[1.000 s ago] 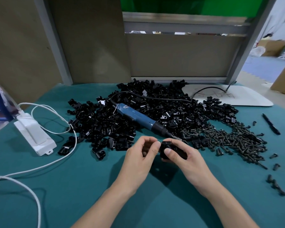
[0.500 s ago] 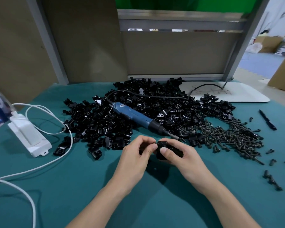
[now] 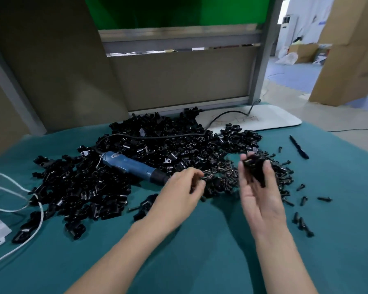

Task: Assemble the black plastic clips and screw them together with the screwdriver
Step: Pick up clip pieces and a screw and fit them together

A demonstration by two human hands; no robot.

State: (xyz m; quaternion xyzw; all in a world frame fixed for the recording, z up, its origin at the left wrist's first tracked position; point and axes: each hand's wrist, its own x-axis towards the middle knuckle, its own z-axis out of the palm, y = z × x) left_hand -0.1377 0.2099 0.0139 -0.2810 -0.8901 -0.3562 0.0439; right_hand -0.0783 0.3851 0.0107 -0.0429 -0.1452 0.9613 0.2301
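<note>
Beside screwdriver (image 3: 134, 166), clip heap (image 3: 157, 145), screws (image 3: 227, 172), right hand (image 3: 259, 194) gripping clip (image 3: 254, 166)

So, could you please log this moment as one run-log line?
right hand: holds black clip raised | left hand: at screws, grip unclear | screwdriver: lying on clip pile

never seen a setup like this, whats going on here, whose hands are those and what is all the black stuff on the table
There is no machine here. The picture comes from a camera worn on a person's head, looking down at their own two bare hands. On the green table lies a big pile of black plastic clips, with a blue electric screwdriver resting on it and a heap of small dark screws to the right. The right hand holds up a black clip assembly. The left hand reaches toward the screws; the blur hides whether it holds anything. A black pen lies far right.
</note>
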